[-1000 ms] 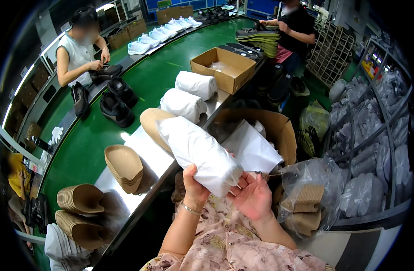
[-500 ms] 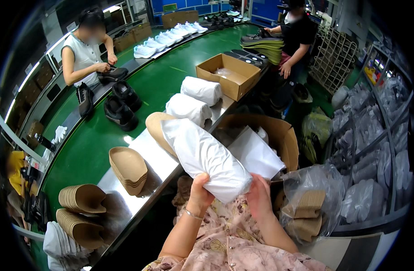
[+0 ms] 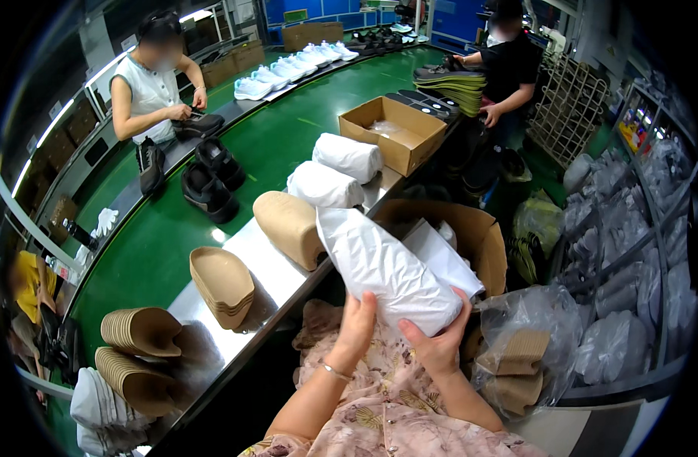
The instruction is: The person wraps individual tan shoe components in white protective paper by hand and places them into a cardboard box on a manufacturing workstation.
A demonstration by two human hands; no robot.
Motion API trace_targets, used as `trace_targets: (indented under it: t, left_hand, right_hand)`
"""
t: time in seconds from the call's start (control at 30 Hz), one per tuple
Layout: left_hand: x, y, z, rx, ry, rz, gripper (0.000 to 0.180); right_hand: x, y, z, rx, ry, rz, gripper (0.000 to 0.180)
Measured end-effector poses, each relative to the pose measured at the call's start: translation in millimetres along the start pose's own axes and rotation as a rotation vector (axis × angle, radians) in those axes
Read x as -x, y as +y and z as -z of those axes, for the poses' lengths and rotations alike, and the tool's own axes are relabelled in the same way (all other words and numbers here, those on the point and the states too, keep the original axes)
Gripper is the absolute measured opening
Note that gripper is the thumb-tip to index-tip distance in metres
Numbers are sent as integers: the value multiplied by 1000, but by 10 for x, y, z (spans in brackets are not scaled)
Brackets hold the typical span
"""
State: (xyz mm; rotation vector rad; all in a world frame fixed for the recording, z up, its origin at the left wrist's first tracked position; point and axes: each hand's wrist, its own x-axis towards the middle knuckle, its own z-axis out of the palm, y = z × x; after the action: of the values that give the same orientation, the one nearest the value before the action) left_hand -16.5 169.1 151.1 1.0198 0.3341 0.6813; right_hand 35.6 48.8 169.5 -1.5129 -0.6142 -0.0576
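Observation:
A long, rounded bundle wrapped in white paper (image 3: 387,266) is held in front of me, tilted, its far end toward the bench. My right hand (image 3: 442,343) grips the near end, thumb on the front and fingers round the right side. My left hand (image 3: 356,327) supports its lower left side, with some fingers hidden behind it. Just beyond the bundle's far left side, a brown moulded-pulp shoe form (image 3: 288,228) lies on the metal bench edge (image 3: 269,293). Two more white wrapped bundles (image 3: 347,156) lie behind it.
Stacks of brown shoe forms (image 3: 221,286) stand on the bench to the left, near white bundled material (image 3: 98,404). A small open carton (image 3: 395,133) sits beyond; a large carton (image 3: 478,228) holds white paper. Black shoes (image 3: 208,190) rest on the green conveyor (image 3: 280,145). Two co-workers handle shoes.
The wrapped bundle has shifted right, uncovering more of the brown form on the bench. My right hand now wraps round its near end, and my left hand has moved slightly right.

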Motion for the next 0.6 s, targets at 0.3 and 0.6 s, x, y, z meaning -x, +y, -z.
trace_targets:
  t: [0.3,0.6]
  left_hand:
    - [-380,410,169,-726,190,-301,47]
    - [-1523,1066,295,77,73,370,32]
  right_hand:
    - [-420,-85,263,424,-382,764,82]
    - [-1004,150,-284,-124,-255,98,80]
